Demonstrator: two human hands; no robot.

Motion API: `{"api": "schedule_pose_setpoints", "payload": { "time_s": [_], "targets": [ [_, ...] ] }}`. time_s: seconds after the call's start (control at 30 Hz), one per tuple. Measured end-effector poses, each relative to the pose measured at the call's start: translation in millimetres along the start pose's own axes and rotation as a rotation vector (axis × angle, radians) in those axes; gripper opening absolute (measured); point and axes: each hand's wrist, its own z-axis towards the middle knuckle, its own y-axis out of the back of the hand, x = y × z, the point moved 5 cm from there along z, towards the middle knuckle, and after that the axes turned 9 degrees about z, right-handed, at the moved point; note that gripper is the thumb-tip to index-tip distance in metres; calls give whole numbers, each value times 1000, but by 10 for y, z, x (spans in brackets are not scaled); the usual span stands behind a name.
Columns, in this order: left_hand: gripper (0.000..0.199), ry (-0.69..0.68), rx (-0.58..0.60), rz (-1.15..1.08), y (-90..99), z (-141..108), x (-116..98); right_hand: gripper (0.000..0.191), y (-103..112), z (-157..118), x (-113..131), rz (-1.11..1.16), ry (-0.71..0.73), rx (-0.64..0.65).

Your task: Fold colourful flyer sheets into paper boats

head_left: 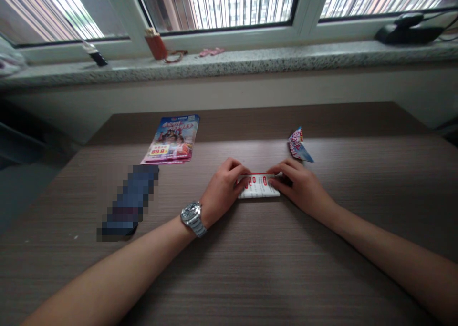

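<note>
A folded paper leaflet (pixel 264 188), white with red labels and small print, lies low over the table between my hands. A red line runs along its far edge. My left hand (pixel 225 185), a silver watch (pixel 193 218) on its wrist, pinches the leaflet's left end with thumb and fingers. At the opposite end, my right hand (pixel 304 185) grips the far corner the same way. Just beyond my right hand stands a small folded paper piece (pixel 299 146), blue, pink and white.
A stack of colourful flyers (pixel 173 137) lies at the back left. Nearer to me on that side is a dark, pixelated phone-shaped object (pixel 130 204). Along the granite windowsill (pixel 250 59) sit a red box (pixel 156 45) and a black device (pixel 408 30).
</note>
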Motion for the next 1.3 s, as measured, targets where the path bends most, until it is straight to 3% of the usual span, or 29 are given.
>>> {"api": "schedule_pose_setpoints", "payload": {
  "time_s": [0.37, 0.83, 1.1, 1.3],
  "targets": [
    [13, 10, 25, 32, -2, 19, 13, 17, 2, 7, -68, 26, -27, 24],
    [11, 9, 38, 18, -4, 27, 14, 13, 10, 25, -105, 37, -66, 33],
    [18, -33, 38, 49, -6, 15, 17, 14, 32, 25, -74, 6, -46, 26],
    [19, -92, 14, 126, -31, -4, 8, 8, 21, 13, -47, -44, 56, 12]
  ]
}}
